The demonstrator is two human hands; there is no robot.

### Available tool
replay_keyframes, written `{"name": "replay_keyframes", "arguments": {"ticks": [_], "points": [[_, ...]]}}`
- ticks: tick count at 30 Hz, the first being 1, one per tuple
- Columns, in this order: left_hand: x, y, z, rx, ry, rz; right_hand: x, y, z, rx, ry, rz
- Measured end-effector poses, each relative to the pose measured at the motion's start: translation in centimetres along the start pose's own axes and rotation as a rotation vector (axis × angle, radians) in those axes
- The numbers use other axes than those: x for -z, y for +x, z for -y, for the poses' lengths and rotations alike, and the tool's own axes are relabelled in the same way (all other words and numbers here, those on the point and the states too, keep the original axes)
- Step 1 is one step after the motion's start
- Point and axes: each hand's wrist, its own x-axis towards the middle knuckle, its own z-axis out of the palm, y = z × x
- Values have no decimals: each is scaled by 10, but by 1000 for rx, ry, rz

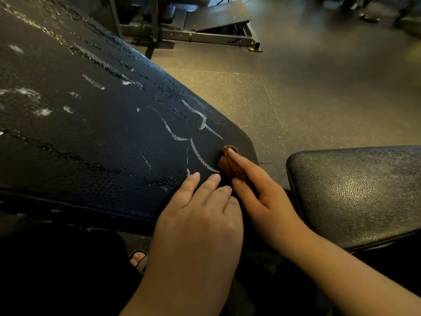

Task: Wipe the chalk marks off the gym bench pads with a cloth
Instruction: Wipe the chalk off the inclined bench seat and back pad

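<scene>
Bottom of frame, lower left-centre: yr foot [137, 258] in an open sandal, toes showing, rest in shadow. Just above it, yr left hand [196, 215] lies flat on the near edge of the big back pad [91, 133], fingers straight and slightly spread, holding nothing. Yr right hand [257, 185] comes in from lower right, touching the left one at the fingertips; it pinches a small brown cloth [224, 164] btwn thumb and fingers and holds it bunched against the pad. So the hands are together, right one clamped on the cloth.

The cloth sits at the pad's rounded right corner, centre-right of frame, touching the end of the nearest white chalk marks [196, 153]. These curve up and left from it. More smudges and streaks lie across the pad toward mid and upper left.

Right of frame: seat pad [355, 190], black, pebbled, apart from the back pad w/ a gap btwn them. Beyond: speckled floor [319, 99]. Top centre: a dark machine frame [205, 35], blurry.
</scene>
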Motion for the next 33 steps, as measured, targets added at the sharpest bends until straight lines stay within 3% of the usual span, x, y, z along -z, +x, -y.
{"name": "replay_keyframes", "arguments": {"ticks": [6,10,12,17,22,24,29,33], "points": [[2,-4,0,-3,-15,2,4,13,-17,-122,-23,-159],[2,-5,0,12,-42,-38,-9,-21,0,155,-118,-71],[2,-5,1,5,-48,-66,2,-17,-6,201,-190,-52],[4,-9,2,-7,-77,-51,4,5,-24,22,-362,-266],[4,-12,3,9,-90,-56,-2,-24,3,173,-332,-99],[3,-11,3,14,-92,-47,6,-10,-3,193,-387,-102],[4,-11,2,4,-80,-41,5,9,-14,30,-408,-203],[3,-10,1,13,-75,-43,5,-18,3,142,-508,-100]]}}
